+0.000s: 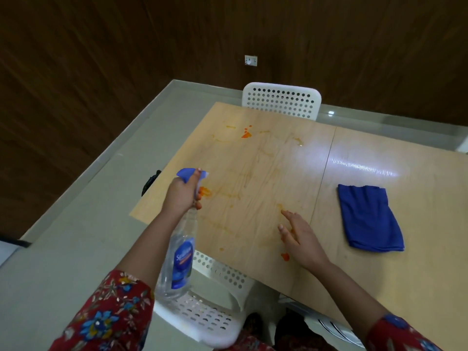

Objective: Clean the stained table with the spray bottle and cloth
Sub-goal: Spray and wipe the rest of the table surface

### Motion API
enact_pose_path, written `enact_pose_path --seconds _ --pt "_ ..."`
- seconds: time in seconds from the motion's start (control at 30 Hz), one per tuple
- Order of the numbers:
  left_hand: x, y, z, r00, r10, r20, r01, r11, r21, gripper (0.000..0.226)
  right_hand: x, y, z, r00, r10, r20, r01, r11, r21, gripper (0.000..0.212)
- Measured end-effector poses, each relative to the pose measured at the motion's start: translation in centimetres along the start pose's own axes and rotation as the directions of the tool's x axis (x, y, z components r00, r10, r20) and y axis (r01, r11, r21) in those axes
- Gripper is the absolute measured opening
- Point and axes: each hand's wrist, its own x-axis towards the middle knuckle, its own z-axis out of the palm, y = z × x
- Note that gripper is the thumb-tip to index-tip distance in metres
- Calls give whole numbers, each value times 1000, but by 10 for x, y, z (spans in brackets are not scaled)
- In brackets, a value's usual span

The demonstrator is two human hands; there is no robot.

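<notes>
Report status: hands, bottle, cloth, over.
Left hand grips spray bottle, nozzle toward stains. Right hand open over table. Cloth folded on table, untouched. Nothing between nozzle and stains.

The left grip [182, 196] hides the neck and trigger of the spray bottle [181, 259], whose label print is too blurred to read. The surface [379, 158] runs off the right edge. A dark object [151, 182] at its left rim is half hidden and cannot be identified. The far chair [281, 100] shows only its backrest.
</notes>
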Motion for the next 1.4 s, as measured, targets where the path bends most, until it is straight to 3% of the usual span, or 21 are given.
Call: enact_pose_path --seconds 0.07,0.13,0.23,0.37,0.43,0.5,0.57,0.67,0.73,0.93,1.03,1.17,1.27,1.33,1.37,1.4 --pt "1 5 15 1000 8 -10 -8 999 -38 43 4 -12 -4 997 -6 75 3 999 37 57" --pt "2 10 27 998 -19 -60 12 994 -108 50 9 -31 -8 975 -28 222 12 998 69 56" --pt "-1 25 49 994 -12 -108 -12 975 -220 52 23 -56 -6 915 -49 402 3 994 113 77" --pt "-12 61 85 986 1 -169 -64 928 -367 51 40 -77 -11 876 -43 480 -24 991 132 112" --pt "-19 78 103 983 38 -182 -112 903 -415 47 38 -79 -23 903 -25 428 -7 997 74 105" --pt "-25 93 123 984 89 -153 -149 884 -444 40 37 -69 -35 963 -4 271 13 1000 -28 79" --pt "-28 103 142 989 148 6 -131 893 -431 30 37 -54 -47 991 14 130 -10 999 -33 68" --pt "-26 120 176 916 217 339 -121 952 -283 40 44 -14 -89 993 108 -49 -105 992 72 74" --pt "-21 124 191 897 223 381 -170 971 -167 51 51 17 -120 971 163 -174 -136 979 154 83" --pt "-9 89 240 918 60 392 -132 978 160 35 86 110 -213 777 351 -523 -163 914 371 85" --pt "-10 60 273 912 -42 408 -94 946 309 37 97 148 -238 695 391 -604 -135 895 424 90" --pt "-19 34 314 899 -159 407 -65 872 484 40 102 183 -244 662 417 -623 -117 878 464 97" --pt "-26 26 350 899 -176 402 -54 865 499 39 103 194 -233 640 467 -610 -93 835 542 106" --pt "-32 26 371 904 -143 403 -78 872 484 31 95 191 -213 529 657 -537 -242 723 647 108" --pt "-36 27 379 906 -120 405 -105 865 491 25 86 191 -198 463 736 -493 -348 663 663 97" --pt "-39 28 386 908 -98 408 -134 853 504 18 76 191 -182 455 738 -498 -406 670 622 78"
